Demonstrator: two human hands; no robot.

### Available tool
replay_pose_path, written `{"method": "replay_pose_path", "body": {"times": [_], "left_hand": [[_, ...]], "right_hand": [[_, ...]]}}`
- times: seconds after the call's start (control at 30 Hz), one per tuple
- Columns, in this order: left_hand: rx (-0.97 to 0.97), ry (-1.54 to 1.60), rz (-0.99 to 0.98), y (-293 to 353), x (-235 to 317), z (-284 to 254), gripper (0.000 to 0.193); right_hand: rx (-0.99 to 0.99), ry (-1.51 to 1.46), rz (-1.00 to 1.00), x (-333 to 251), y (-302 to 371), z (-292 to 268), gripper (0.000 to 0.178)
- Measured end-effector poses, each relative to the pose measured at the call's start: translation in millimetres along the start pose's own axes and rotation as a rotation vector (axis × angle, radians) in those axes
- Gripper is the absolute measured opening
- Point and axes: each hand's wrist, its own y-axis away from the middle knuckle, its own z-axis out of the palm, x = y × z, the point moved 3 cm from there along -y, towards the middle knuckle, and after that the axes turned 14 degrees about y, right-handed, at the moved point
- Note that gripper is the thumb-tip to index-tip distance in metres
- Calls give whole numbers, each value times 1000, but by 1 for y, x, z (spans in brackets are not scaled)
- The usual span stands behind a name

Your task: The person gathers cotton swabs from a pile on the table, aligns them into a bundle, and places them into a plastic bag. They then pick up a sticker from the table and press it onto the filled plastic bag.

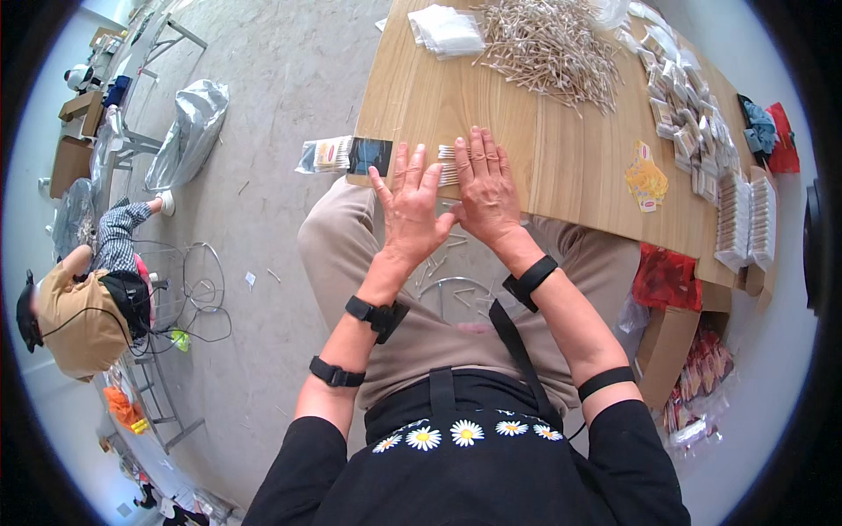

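At the wooden table's (561,171) near edge, a small bunch of cotton swabs (448,174) lies between the left hand (411,203) and right hand (485,191) (fingers extended, gripping nothing visible), probably light, snappable and best pinched mid-stick.

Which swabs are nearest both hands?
The little bunch between the left hand and right hand; the big pile and bagged ones lie farther off.

A wooden table (561,167) bears swabs (553,51), cards (646,181), packs (695,131).
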Motion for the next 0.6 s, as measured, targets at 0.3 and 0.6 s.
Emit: {"method": "replay_pose_path", "body": {"times": [0.3,0.6], "left_hand": [[13,1,4,-8,-1,1,89],[-30,-26,-2,-5,1,0,91]], "right_hand": [[-28,-20,1,-2,-1,-4,95],[-9,-12,2,-1,0,-3,100]]}}
